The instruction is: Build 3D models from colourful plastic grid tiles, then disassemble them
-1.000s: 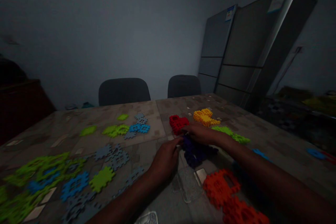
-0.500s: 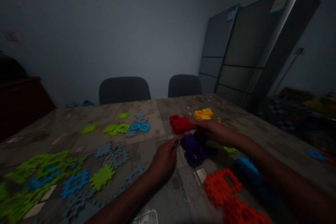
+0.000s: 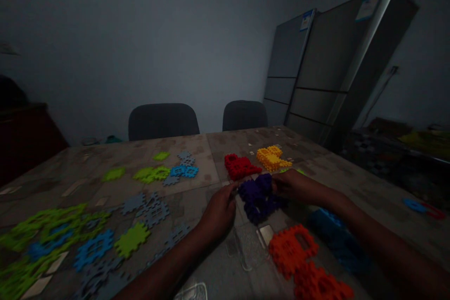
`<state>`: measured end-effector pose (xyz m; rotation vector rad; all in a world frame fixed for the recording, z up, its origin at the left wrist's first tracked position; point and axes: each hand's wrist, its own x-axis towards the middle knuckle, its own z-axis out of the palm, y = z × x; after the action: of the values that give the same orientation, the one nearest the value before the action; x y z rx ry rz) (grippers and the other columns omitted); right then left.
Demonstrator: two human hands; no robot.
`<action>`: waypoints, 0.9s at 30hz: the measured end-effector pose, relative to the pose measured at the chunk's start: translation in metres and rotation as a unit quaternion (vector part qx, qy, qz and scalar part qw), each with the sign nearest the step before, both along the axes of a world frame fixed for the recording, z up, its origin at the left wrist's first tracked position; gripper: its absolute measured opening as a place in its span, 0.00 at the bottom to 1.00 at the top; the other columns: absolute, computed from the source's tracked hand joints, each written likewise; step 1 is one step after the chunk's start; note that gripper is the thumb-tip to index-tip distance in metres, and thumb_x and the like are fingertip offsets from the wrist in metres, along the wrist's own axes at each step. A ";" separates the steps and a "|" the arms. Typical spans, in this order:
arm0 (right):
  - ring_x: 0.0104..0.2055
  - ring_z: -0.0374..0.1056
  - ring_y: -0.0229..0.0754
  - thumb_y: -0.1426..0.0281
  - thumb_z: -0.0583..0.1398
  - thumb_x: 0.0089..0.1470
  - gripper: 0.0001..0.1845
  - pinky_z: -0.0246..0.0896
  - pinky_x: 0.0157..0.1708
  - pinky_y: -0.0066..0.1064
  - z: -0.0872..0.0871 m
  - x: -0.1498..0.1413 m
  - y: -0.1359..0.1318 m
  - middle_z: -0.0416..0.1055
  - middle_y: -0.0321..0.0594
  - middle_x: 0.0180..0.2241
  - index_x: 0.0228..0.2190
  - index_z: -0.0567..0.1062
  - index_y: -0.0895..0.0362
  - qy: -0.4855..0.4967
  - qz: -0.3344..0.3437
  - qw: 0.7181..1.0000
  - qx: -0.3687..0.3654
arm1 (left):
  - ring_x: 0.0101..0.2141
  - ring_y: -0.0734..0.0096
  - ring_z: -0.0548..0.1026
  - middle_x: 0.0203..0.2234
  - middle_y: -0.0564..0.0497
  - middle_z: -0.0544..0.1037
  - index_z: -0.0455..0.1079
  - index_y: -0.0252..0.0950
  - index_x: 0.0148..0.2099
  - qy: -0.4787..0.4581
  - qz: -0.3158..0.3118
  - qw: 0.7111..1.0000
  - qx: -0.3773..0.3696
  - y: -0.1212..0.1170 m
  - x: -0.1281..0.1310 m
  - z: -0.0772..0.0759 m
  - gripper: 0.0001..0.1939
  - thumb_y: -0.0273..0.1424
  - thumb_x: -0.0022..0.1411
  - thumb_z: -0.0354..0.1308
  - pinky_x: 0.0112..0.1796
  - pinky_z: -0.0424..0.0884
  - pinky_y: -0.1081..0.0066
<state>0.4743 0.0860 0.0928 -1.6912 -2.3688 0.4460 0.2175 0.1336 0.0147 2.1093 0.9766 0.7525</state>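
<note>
Right hand pinching purple toothed-tile build | left hand hovering beside, grip unclear | red build sitting apparently joined | green tile lying unattached

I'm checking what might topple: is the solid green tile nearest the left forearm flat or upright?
Flat: the solid green tile shows its broad face, lying on the table.

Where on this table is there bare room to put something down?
Bare patches: between the far blue pieces and the red build, and between the yellow build and the blue piece at right. Crowded: the near left, with green pieces and grey pieces, and around the purple build, between left hand and right hand.
</note>
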 end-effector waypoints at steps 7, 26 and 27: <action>0.28 0.67 0.40 0.82 0.55 0.46 0.11 0.57 0.29 0.27 -0.001 0.000 0.004 0.73 0.35 0.25 0.26 0.73 0.56 -0.012 0.000 1.000 0.014 | 0.57 0.60 0.71 0.56 0.42 0.74 0.65 0.32 0.62 0.006 0.001 1.000 -0.003 0.002 -0.001 -0.003 0.31 0.17 0.56 0.50 0.58 0.65 0.59; 0.56 0.68 0.55 0.82 0.66 0.40 0.40 0.61 0.55 0.42 -0.004 -0.002 0.051 0.71 0.47 0.56 0.57 0.72 0.55 -0.066 0.082 0.993 -0.049 | 0.56 0.60 0.72 0.56 0.43 0.75 0.65 0.33 0.63 0.023 -0.004 1.000 -0.009 0.012 0.008 -0.009 0.33 0.16 0.55 0.50 0.58 0.65 0.62; 0.55 0.68 0.55 0.82 0.67 0.40 0.40 0.62 0.54 0.42 -0.004 -0.002 0.052 0.72 0.47 0.55 0.57 0.72 0.55 -0.067 0.084 0.993 -0.056 | 0.56 0.59 0.73 0.56 0.43 0.75 0.65 0.33 0.63 0.023 -0.005 1.000 -0.009 0.013 0.009 -0.010 0.32 0.16 0.55 0.50 0.58 0.65 0.63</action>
<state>0.4722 0.1379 0.0890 -1.6202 -2.6434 0.5177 0.2262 0.1462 0.0052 2.1217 0.9937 0.6916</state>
